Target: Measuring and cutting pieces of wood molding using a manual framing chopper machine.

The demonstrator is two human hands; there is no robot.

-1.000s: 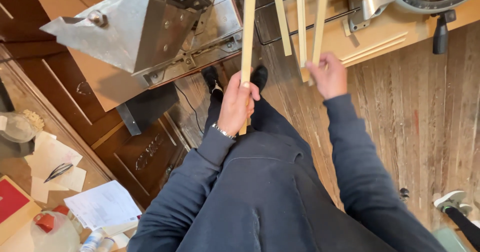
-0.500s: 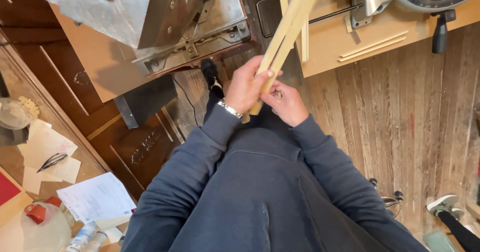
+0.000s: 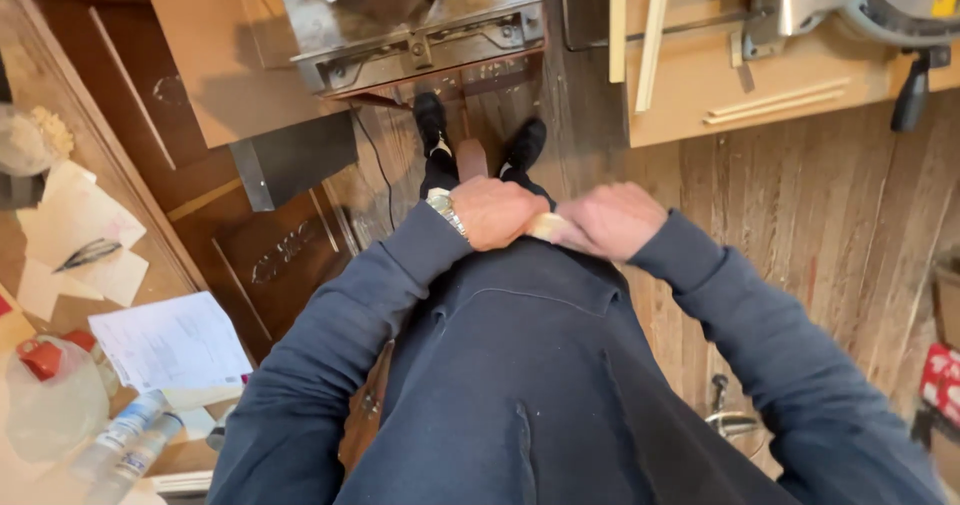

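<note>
My left hand (image 3: 495, 213), with a metal watch on its wrist, and my right hand (image 3: 615, 220) are pressed together against my dark blue sweatshirt. Both are closed around light wooden strips (image 3: 546, 228). Only a short pale piece of the wood shows between the hands; the rest is hidden. Two more thin wooden strips (image 3: 650, 35) lean upright against the workbench ahead of me.
A grey metal machine (image 3: 420, 35) stands ahead above my black shoes (image 3: 430, 123). A mitre saw (image 3: 880, 10) sits on the wooden bench (image 3: 700, 105) at top right. At the left lie papers (image 3: 170, 340), plastic bottles (image 3: 125, 445) and dark wooden panels (image 3: 290, 255). The floor is planked.
The strips pointed up in front of me; my hands have drawn them down against my body, so they are almost hidden. The view has tilted downward.
</note>
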